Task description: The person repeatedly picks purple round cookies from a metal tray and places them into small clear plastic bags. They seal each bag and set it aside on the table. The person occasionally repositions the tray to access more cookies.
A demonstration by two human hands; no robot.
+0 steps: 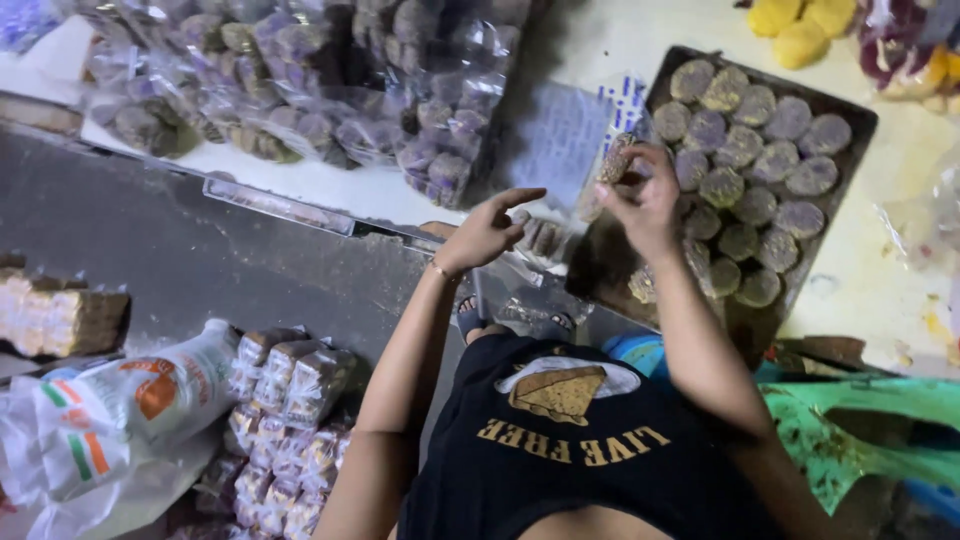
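Your right hand is raised over the near left corner of the dark baking tray. Its fingers are curled narrow around a round purple-brown cookie, which you hold on its edge at the fingertips. I cannot tell if a thin plastic wrap is also between your fingers there.

Your left hand is just to the left of this grip and a little lower. Its fingers are stretched out and loosely open toward the cookie, and the forefinger points at the right hand. It holds nothing firmly. Its fingertips rest at or just above a clear plastic bag with some cookies inside; I cannot tell if they touch it.

To the right of your grip, the tray carries many more flat round cookies in rows, purple on top with a pale crumb. Beyond the left hand, further from you, packed bags of the same cookies lie in a big pile on the white table. Below the left arm, on the grey floor, more wrapped packs of biscuits lie in a heap, and beside them is a white sack with orange and green print. Far beyond the right hand, yellow round pieces lie at the table's edge.
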